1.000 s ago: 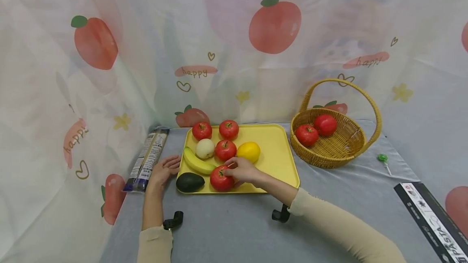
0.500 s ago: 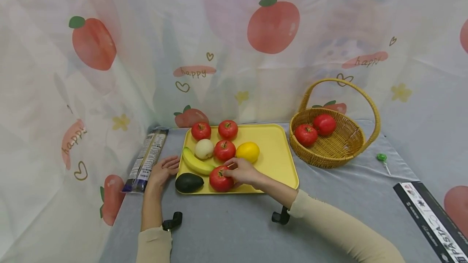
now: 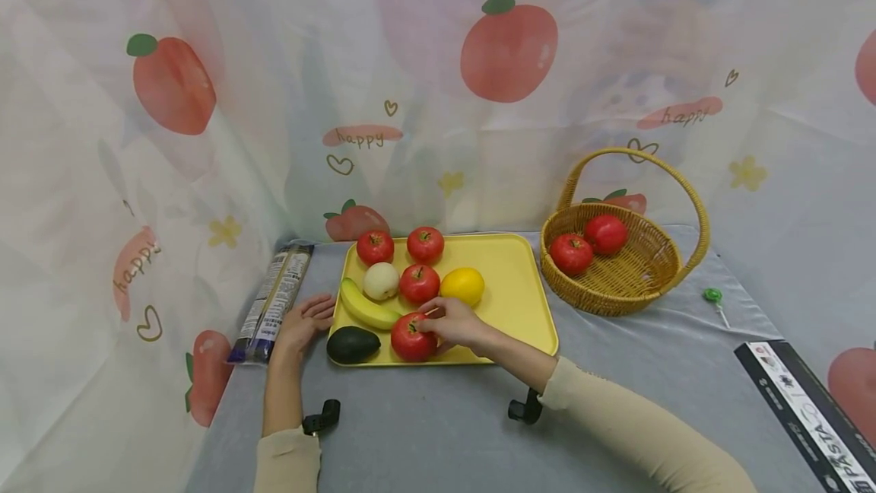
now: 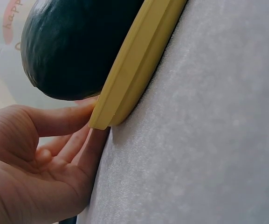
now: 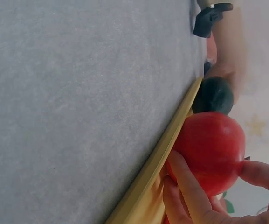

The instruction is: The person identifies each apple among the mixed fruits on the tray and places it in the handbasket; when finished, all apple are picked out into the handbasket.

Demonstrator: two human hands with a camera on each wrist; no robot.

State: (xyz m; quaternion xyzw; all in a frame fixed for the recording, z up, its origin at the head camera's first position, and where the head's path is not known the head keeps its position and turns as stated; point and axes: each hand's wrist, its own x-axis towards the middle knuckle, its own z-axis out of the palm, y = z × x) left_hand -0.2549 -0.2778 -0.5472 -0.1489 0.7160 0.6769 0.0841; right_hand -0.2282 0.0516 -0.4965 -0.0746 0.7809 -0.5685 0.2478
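Observation:
In the head view, my right hand (image 3: 457,323) grips a red apple (image 3: 413,337) at the tray's near edge. The right wrist view shows my thumb near the stem of the apple (image 5: 213,151) and my fingers (image 5: 190,186) against its side. My left hand (image 3: 301,326) is at the left edge of the yellow tray (image 3: 516,287). In the left wrist view, the thumb meets the tray rim (image 4: 134,58) from above, the fingers below it. A dark avocado (image 3: 353,345) lies close by. Behind are a banana (image 3: 366,306), a pale round fruit (image 3: 380,281), a lemon (image 3: 463,285) and other apples (image 3: 420,284).
A wicker basket (image 3: 616,304) with two red apples (image 3: 571,254) stands right of the tray. A green lollipop (image 3: 713,296) and a long black-and-white box (image 3: 807,409) lie farther right. Printed packets (image 3: 274,303) lie left of my left hand. A printed curtain (image 3: 438,59) hangs behind.
The head view has shifted slightly. Both hands keep their places, the right one on the apple and the left one at the tray's edge.

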